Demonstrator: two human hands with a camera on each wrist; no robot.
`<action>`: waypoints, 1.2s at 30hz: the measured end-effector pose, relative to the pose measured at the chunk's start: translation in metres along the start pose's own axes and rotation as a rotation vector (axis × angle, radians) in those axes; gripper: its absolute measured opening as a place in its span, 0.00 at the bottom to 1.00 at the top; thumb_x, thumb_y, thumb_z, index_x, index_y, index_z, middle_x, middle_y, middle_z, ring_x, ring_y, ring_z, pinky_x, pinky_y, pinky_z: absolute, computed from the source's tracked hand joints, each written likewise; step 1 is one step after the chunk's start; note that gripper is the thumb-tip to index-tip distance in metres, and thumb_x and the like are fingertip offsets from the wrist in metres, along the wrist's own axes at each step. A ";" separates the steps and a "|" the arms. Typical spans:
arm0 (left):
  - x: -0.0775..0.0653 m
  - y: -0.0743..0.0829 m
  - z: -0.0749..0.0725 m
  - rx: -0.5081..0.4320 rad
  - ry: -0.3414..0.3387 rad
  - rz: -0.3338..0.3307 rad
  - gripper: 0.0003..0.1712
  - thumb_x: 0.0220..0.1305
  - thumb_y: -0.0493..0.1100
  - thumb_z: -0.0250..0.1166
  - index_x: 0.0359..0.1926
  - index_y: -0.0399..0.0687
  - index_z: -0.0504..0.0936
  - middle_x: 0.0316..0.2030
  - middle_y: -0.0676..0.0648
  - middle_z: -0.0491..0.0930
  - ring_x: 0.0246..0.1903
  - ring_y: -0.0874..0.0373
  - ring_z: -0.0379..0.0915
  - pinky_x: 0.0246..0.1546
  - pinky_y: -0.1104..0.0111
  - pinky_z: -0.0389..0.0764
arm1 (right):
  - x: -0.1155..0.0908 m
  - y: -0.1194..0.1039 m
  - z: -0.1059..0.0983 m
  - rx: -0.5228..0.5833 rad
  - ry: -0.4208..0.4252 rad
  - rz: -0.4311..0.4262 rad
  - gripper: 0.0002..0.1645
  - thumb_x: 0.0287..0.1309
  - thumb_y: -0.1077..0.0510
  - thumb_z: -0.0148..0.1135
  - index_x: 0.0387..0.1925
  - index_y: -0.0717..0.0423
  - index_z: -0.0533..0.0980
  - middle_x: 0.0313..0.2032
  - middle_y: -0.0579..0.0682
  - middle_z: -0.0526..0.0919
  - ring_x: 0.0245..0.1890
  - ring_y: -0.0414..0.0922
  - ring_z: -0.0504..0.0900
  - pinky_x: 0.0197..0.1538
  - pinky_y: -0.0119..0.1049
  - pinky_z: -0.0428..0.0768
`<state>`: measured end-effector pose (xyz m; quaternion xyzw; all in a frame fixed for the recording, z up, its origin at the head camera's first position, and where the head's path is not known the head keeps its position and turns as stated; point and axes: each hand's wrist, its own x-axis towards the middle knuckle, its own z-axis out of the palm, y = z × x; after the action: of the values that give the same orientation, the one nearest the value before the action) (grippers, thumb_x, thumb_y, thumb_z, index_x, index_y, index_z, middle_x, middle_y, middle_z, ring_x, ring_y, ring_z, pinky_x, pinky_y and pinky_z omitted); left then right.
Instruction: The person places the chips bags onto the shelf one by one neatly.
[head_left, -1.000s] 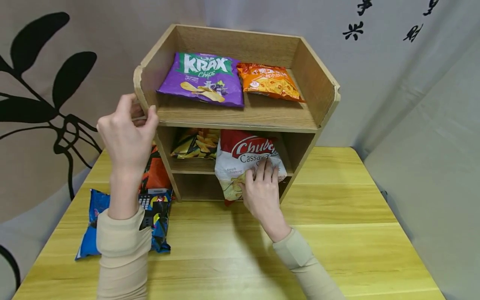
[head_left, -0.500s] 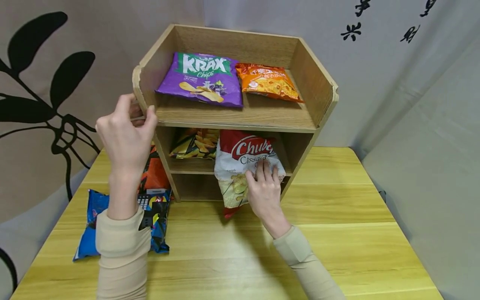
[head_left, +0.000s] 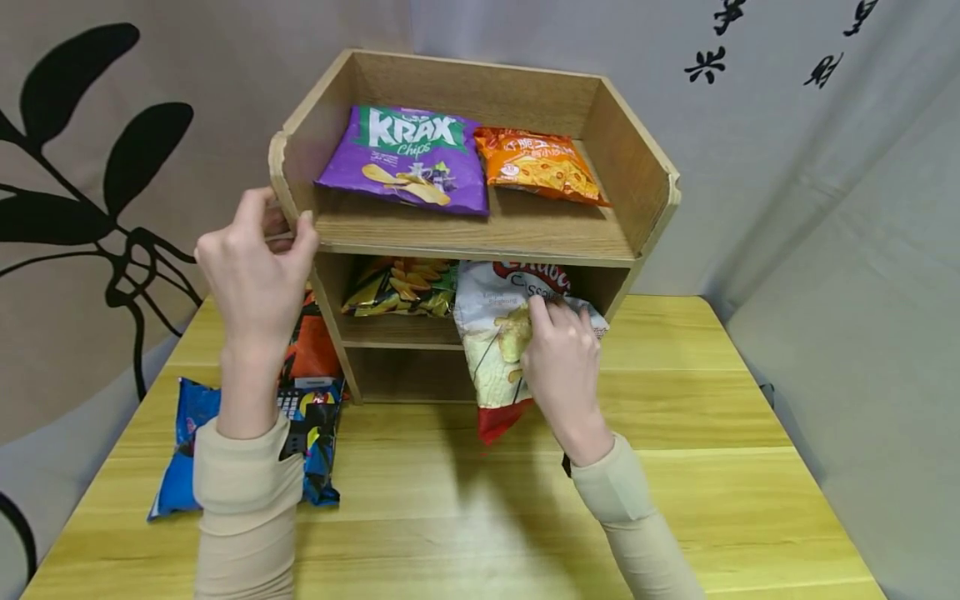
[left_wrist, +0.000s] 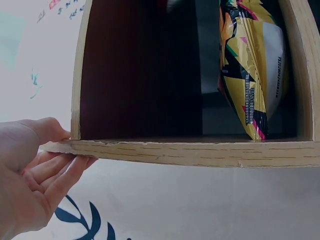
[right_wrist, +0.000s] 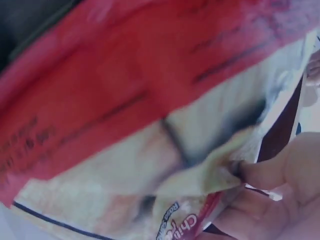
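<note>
My left hand (head_left: 255, 271) grips the left side panel of a wooden shelf (head_left: 450, 237) between thumb and fingers; in the left wrist view the thumb and fingers lie on opposite faces of the panel edge. With thumb and fingers, my right hand (head_left: 566, 375) pinches a white and red bag of cassava chips (head_left: 491, 367). This bag tilts out of the middle compartment, its red end hanging in front of the shelf over the table. A gold and black snack bag (left_wrist: 250, 65) lies beside it in the same compartment.
On the top tier lie a purple chips bag (head_left: 412, 167) and an orange snack bag (head_left: 543, 164). Blue bags (head_left: 322, 458) and a red-orange bag (head_left: 311, 346) lie on the wooden table (head_left: 712, 500), left of the shelf. A curtain hangs behind.
The right hand has moved right and toward me, its fingers closing on the cassava chips bag. The bag has come further out and down from the shelf. My left hand stays in place.
</note>
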<state>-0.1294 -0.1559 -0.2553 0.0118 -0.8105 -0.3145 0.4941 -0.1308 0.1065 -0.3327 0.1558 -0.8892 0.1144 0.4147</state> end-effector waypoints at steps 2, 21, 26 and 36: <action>0.000 0.000 -0.001 0.009 -0.003 0.020 0.16 0.62 0.41 0.59 0.41 0.29 0.79 0.34 0.34 0.86 0.29 0.41 0.84 0.31 0.98 0.56 | 0.008 0.001 0.000 -0.008 -0.023 0.027 0.19 0.33 0.78 0.46 0.31 0.62 0.72 0.16 0.55 0.75 0.18 0.54 0.77 0.35 0.49 0.82; 0.000 0.001 0.000 0.015 0.013 0.029 0.14 0.61 0.40 0.58 0.40 0.30 0.79 0.33 0.35 0.86 0.28 0.41 0.84 0.33 0.97 0.56 | 0.016 0.016 0.040 0.101 -0.298 -0.044 0.19 0.63 0.50 0.57 0.46 0.61 0.78 0.48 0.59 0.82 0.51 0.58 0.79 0.50 0.48 0.79; 0.001 0.000 -0.001 0.022 0.009 0.041 0.15 0.62 0.40 0.58 0.40 0.29 0.79 0.33 0.34 0.86 0.29 0.41 0.84 0.33 0.97 0.57 | 0.018 0.022 0.028 0.262 -0.634 0.052 0.36 0.64 0.37 0.49 0.61 0.59 0.65 0.47 0.57 0.79 0.44 0.57 0.82 0.46 0.50 0.80; 0.001 0.000 0.002 0.008 0.017 -0.018 0.14 0.60 0.41 0.60 0.41 0.32 0.80 0.34 0.38 0.87 0.29 0.41 0.84 0.31 0.97 0.56 | 0.021 0.033 0.010 0.240 -0.979 -0.126 0.72 0.36 0.28 0.70 0.73 0.60 0.47 0.75 0.63 0.40 0.75 0.56 0.44 0.74 0.48 0.52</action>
<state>-0.1312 -0.1548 -0.2550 0.0239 -0.8073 -0.3155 0.4982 -0.1627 0.1303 -0.3248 0.2910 -0.9488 0.1038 -0.0656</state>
